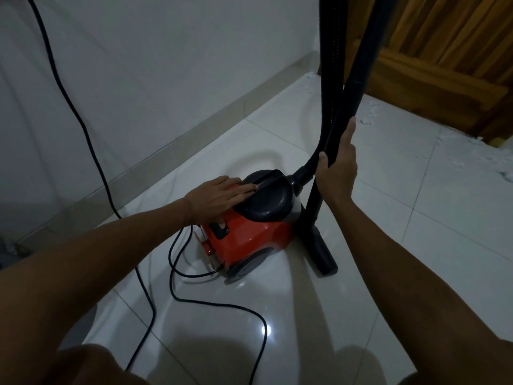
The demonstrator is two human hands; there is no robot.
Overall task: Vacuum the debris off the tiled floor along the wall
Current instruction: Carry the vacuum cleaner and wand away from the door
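We take the red canister vacuum (249, 232) as our landmark; it sits on the glossy tiled floor (416, 245) a little out from the white wall (138, 93) and its skirting strip. Our left hand (219, 197) lies flat on top of the vacuum, fingers straight and reaching onto the edge of its dark grey lid (266, 198), while the thumb presses the dark switch (219, 229) on the red shell. Our right hand (338, 165) is wrapped around the black wand (352, 87) just to the right of the vacuum, thumb laid up along the tube. The wand stands nearly upright, with its floor nozzle (323, 254) resting on the tiles right beside the vacuum's right flank. The ribbed hose (329, 65) rises from the front of the vacuum, close alongside the wand. A black power cord (172, 284) loops on the floor left of and in front of the vacuum and climbs the wall. White debris (455, 151) lies scattered beyond the vacuum, along the foot of the wooden door (444, 51).
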